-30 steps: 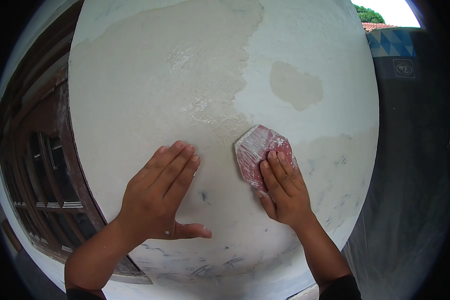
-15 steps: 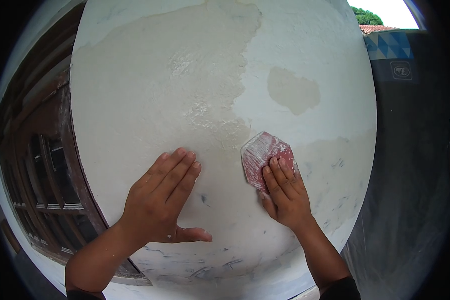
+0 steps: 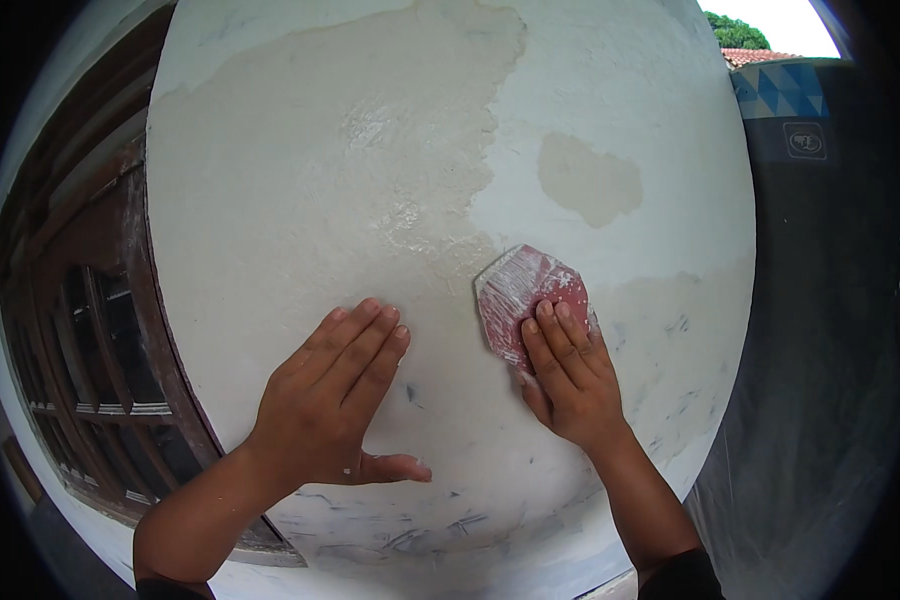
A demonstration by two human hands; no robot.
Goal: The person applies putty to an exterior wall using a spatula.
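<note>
My right hand (image 3: 575,385) grips a red putty spreader (image 3: 515,310), a flat angular piece smeared with white filler. Its fingers lie over the spreader's right part, and the thumb is tucked near the lower edge, partly hidden. The spreader lies close against a pale plastered wall (image 3: 290,220). To the left, my left hand (image 3: 330,400) rests flat against the same wall, with the thumb stretched out sideways and nothing held. White specks dot its thumb and fingers. Above both hands, rough shiny filler (image 3: 405,225) marks the beige coat.
A dark wooden window frame (image 3: 120,290) with glass panes borders the wall on the left. Dark sheeting (image 3: 820,330) with a blue patterned strip (image 3: 785,90) stands at the right. Roof tiles (image 3: 755,57) and foliage (image 3: 737,32) show at the upper right.
My right hand has slid the putty spreader slightly up and to the left along the wall. My left hand stays almost in place.
</note>
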